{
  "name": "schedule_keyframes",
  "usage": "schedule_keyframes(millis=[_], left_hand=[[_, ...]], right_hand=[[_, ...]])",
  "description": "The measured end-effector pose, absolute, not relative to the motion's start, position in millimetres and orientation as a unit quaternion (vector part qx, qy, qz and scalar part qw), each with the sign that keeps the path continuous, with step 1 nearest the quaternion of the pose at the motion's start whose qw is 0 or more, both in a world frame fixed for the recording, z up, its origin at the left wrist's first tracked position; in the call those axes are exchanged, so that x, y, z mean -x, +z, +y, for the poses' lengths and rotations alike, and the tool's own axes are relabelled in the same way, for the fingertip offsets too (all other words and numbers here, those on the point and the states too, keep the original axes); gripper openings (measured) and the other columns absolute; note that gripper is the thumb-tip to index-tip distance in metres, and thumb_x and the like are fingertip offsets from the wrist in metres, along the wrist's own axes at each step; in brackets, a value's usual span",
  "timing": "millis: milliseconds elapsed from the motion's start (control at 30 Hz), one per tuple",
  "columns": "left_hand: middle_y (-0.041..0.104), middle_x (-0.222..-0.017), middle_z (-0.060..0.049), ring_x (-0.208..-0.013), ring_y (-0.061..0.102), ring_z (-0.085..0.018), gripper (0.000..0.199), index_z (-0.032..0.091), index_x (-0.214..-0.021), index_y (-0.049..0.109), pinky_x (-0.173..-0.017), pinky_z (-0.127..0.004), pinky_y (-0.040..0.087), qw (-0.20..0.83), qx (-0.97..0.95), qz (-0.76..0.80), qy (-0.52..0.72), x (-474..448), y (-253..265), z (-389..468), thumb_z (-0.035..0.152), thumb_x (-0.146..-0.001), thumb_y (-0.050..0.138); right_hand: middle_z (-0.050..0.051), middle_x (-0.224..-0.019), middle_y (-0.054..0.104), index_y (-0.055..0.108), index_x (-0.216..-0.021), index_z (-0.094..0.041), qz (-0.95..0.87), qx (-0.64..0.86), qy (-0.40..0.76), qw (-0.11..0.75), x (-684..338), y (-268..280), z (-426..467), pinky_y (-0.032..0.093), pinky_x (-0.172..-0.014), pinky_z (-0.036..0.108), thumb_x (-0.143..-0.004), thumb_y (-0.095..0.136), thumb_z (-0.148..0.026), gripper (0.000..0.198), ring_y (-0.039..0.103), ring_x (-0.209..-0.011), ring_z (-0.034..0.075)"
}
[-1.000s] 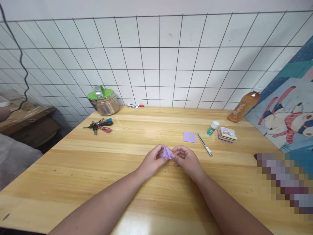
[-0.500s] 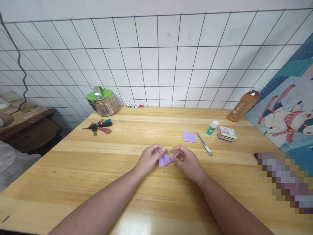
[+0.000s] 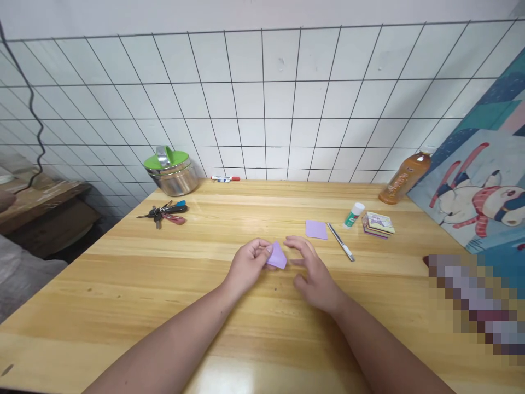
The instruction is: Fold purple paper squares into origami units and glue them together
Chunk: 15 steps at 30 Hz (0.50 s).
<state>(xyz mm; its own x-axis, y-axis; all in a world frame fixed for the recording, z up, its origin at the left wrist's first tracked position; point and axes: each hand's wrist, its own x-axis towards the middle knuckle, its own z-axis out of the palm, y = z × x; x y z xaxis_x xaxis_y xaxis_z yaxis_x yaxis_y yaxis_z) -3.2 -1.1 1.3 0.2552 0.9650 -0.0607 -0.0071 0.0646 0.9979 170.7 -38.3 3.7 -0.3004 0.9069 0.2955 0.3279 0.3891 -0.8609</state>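
Observation:
My left hand (image 3: 251,264) pinches a small folded piece of purple paper (image 3: 278,257) by its left side, thumb on top. The paper has a pointed upper end and slanting edges. Just to its right is my right hand (image 3: 310,273), its thumb and fingers apart, holding nothing. A flat purple paper square (image 3: 316,230) lies on the wooden table beyond my right hand. Beside that square rests a utility knife (image 3: 340,242).
A glue stick (image 3: 354,215) and a stack of paper pads (image 3: 378,225) sit at the right, before a tea bottle (image 3: 406,176). Keys (image 3: 166,212), a green-lidded steel pot (image 3: 176,174) and markers (image 3: 225,179) are on the left. Pixelated blur hides something at far right.
My right hand has let go of the folded purple paper and its fingers have spread. The paper has turned in my left hand, its point now facing up.

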Motion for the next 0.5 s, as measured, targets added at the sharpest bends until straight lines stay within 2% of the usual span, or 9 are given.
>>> schedule_keyframes(millis=[67, 100, 167, 233, 333, 400, 500], left_hand=[[0.067, -0.069, -0.002, -0.056, 0.063, -0.014, 0.031, 0.017, -0.085, 0.054, -0.055, -0.025, 0.050, 0.603, -0.520, 0.440, 0.415, 4, 5, -1, 0.046, -0.076, 0.058], [0.067, -0.069, -0.001, -0.054, 0.062, -0.013, 0.031, 0.017, -0.086, 0.052, -0.055, -0.024, 0.050, 0.611, -0.518, 0.432, 0.414, 4, 6, -1, 0.046, -0.076, 0.059], [0.067, -0.072, -0.001, -0.057, 0.062, -0.012, 0.031, 0.017, -0.088, 0.052, -0.058, -0.025, 0.051, 0.629, -0.516, 0.404, 0.419, 3, 6, -3, 0.044, -0.076, 0.059], [0.067, -0.077, -0.002, -0.065, 0.064, -0.013, 0.031, 0.016, -0.093, 0.053, -0.064, -0.027, 0.052, 0.644, -0.518, 0.375, 0.420, 1, 4, -5, 0.042, -0.077, 0.060], [0.068, -0.084, -0.004, -0.077, 0.065, -0.016, 0.032, 0.016, -0.097, 0.055, -0.076, -0.031, 0.051, 0.663, -0.521, 0.345, 0.414, -2, 1, -9, 0.040, -0.077, 0.062], [0.068, -0.086, -0.005, -0.082, 0.065, -0.016, 0.031, 0.016, -0.096, 0.056, -0.082, -0.033, 0.050, 0.670, -0.520, 0.336, 0.410, -4, 2, -11, 0.039, -0.076, 0.063], [0.069, -0.088, -0.006, -0.082, 0.065, -0.017, 0.032, 0.016, -0.095, 0.057, -0.082, -0.033, 0.049, 0.659, -0.536, 0.342, 0.402, -4, 4, -12, 0.039, -0.075, 0.064]], right_hand=[[0.006, -0.142, 0.028, 0.051, -0.116, -0.027, -0.761, 0.415, 0.291, 0.404, -170, 5, -39, 0.038, -0.099, 0.041, -0.067, 0.050, -0.004, 0.054, 0.035, -0.126, 0.023], [0.006, -0.141, 0.030, 0.055, -0.110, -0.026, -0.764, 0.416, 0.281, 0.405, -169, 5, -39, 0.038, -0.099, 0.040, -0.070, 0.053, -0.007, 0.044, 0.036, -0.125, 0.023], [0.008, -0.131, 0.043, 0.059, -0.097, -0.024, -0.744, 0.425, 0.301, 0.418, -167, 4, -38, 0.047, -0.089, 0.036, -0.075, 0.055, -0.015, 0.024, 0.047, -0.116, 0.022], [0.008, -0.110, 0.056, 0.060, -0.087, -0.022, -0.706, 0.444, 0.340, 0.435, -164, 2, -36, 0.052, -0.075, 0.030, -0.078, 0.056, -0.022, 0.010, 0.056, -0.100, 0.019], [0.004, -0.085, 0.061, 0.058, -0.082, -0.021, -0.646, 0.481, 0.384, 0.452, -162, 0, -33, 0.052, -0.063, 0.027, -0.079, 0.057, -0.027, 0.007, 0.059, -0.080, 0.016], [0.003, -0.081, 0.060, 0.054, -0.082, -0.021, -0.604, 0.498, 0.404, 0.473, -162, -1, -31, 0.050, -0.058, 0.025, -0.077, 0.060, -0.029, 0.011, 0.057, -0.075, 0.016], [0.001, -0.079, 0.058, 0.048, -0.086, -0.021, -0.557, 0.499, 0.432, 0.505, -164, -2, -28, 0.048, -0.056, 0.023, -0.072, 0.065, -0.030, 0.023, 0.056, -0.072, 0.014]])
